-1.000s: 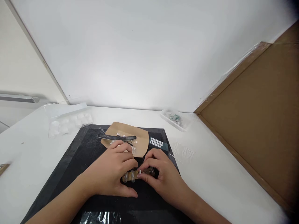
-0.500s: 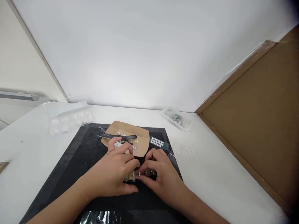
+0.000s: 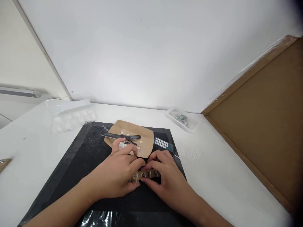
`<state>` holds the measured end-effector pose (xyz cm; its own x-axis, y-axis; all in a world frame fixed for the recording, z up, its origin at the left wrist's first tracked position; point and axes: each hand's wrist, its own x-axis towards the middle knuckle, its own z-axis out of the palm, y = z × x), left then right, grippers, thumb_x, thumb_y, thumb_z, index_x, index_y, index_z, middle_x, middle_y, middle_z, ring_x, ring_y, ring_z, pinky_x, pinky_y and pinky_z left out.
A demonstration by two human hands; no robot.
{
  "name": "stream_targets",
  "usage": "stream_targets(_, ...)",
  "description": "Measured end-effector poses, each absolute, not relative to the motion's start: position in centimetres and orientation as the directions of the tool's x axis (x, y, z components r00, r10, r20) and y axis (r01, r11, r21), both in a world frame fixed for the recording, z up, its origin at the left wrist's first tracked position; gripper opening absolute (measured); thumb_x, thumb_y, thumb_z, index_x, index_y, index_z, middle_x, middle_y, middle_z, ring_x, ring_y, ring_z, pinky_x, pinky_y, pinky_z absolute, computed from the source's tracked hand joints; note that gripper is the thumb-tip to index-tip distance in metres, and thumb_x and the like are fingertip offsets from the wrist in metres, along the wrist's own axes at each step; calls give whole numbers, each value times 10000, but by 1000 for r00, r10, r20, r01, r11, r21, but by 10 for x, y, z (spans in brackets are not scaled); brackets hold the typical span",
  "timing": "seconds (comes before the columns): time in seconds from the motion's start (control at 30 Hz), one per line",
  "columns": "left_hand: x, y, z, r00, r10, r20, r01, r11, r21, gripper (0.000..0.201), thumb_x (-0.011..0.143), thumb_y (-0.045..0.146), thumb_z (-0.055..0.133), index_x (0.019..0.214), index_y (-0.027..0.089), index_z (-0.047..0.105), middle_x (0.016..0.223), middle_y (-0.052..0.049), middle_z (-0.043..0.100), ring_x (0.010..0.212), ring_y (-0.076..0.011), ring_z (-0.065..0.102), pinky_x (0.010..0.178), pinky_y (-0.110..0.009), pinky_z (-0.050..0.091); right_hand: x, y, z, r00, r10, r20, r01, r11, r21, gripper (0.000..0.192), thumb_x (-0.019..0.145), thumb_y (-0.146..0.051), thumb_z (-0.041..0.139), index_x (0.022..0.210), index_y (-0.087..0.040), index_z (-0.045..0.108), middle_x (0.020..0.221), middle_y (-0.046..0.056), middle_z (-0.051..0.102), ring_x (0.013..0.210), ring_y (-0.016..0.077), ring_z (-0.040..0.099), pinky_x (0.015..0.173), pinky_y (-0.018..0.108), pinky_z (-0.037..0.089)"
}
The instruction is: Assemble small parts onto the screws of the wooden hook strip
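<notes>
left hand (image 3: 115, 176): mine, palm down, fingers curled, thumb tucked low, fingertips pinching toward center
right hand (image 3: 165, 179): palm down, fingers bent, fingertips meeting the left's
left forearm: comes in from lower left, bare
right forearm: comes in from lower right, bare
hands: touching at fingertips, both closed in a pinch

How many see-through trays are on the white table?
2. One tray sits at the far left beside the black mat, holding white pieces. The other tray sits at the far right near the brown board. More may lie outside the view.
</notes>
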<state>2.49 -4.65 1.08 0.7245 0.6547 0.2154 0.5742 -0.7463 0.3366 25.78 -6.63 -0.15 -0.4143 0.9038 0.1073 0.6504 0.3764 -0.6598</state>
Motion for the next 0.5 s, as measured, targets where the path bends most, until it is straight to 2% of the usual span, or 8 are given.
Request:
stream_targets(0.13, 25, -48, 11, 721, 660, 212, 579, -741, 340, 234, 895, 319, 768, 1096, 254, 668, 975, -25, 760, 1206, -293, 604, 1282, -644, 28, 258, -68, 1, -419, 898, 136, 647, 400, -649, 228, 832, -92, 826, 967, -262, 757, 1119, 46, 637, 1107, 269, 560, 946, 434, 538)
stream_targets(0.37, 26, -47, 11, 719, 662, 210, 585, -740, 332, 245, 912, 286, 735, 1147, 263, 671, 985, -29, 762, 1189, -287, 604, 1285, -622, 93, 258, -71, 2, -432, 893, 125, 644, 402, -651, 181, 877, -66, 762, 924, -238, 731, 1117, 56, 628, 1102, 266, 553, 939, 441, 535)
stream_targets(0.5, 27, -47, 11, 724, 655, 218, 577, -747, 329, 242, 912, 275, 733, 1143, 255, 665, 997, -28, 759, 1196, -291, 602, 1286, -643, 14, 256, -70, 2, -438, 892, 108, 651, 398, -647, 174, 894, -69, 745, 934, -237, 729, 1126, 65, 630, 1109, 278, 549, 934, 452, 538)
